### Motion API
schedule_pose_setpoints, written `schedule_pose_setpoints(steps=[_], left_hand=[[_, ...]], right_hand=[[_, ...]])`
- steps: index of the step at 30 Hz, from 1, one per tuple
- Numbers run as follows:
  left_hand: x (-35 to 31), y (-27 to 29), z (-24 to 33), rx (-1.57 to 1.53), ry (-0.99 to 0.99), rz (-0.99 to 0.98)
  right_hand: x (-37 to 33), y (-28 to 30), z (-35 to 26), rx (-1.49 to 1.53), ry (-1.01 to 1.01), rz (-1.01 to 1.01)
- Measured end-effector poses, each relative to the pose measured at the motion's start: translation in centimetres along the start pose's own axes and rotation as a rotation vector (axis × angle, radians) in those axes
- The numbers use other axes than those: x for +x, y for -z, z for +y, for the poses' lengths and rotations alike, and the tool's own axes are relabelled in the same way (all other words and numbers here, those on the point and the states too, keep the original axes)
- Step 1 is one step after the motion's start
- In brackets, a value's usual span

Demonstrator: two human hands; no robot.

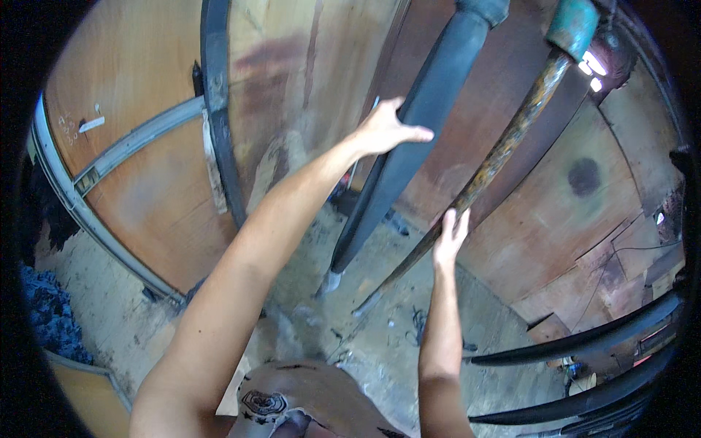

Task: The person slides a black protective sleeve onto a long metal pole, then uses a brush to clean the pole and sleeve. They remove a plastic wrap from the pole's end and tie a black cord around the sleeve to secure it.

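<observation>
A long black pole (416, 139), wide and tapering toward its lower end, leans upright in front of me. My left hand (387, 130) grips its left side at mid-height, thumb across the front and the other fingers partly hidden behind. To the right slants a rusty metal pole (504, 153) with a teal cylindrical head (572, 29) at its top. My right hand (450, 237) is closed around this pole's lower half, its fingers pointing up. Both poles' lower ends reach down toward the floor, close to each other.
Brown stained panels (307, 80) stand behind the poles. A dark vertical post (216, 95) and a metal-framed panel (139, 175) are at the left. Several long black tapered pieces (584, 339) jut in from the lower right. Scraps litter the concrete floor (387, 328); a blue heap (51, 314) lies far left.
</observation>
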State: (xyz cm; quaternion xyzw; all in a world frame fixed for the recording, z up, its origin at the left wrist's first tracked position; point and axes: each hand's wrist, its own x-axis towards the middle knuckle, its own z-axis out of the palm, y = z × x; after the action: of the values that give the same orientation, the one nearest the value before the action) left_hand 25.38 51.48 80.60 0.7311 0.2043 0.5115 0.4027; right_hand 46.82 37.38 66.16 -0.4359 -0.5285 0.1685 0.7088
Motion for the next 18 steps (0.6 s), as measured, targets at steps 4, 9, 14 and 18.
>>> schedule_pose_setpoints(steps=[4,9,14,18], left_hand=[[-0.2,0.2,-0.4,0.17,-0.035,0.089],[-0.7,0.0,-0.7,0.302,-0.058,0.224],[-2.1,-0.2,-0.4,0.325,-0.043,0.241],[-3.2,-0.2,0.5,0.294,-0.04,0.269]], right_hand=[[0.8,0.3,0.8,-0.012,0.029,0.027],[1.2,0.4,1.6,-0.076,0.062,0.057],[1.4,0.7,2.4,-0.065,0.016,0.032],[1.5,0.2,2.8,-0.119,0.006,0.06]])
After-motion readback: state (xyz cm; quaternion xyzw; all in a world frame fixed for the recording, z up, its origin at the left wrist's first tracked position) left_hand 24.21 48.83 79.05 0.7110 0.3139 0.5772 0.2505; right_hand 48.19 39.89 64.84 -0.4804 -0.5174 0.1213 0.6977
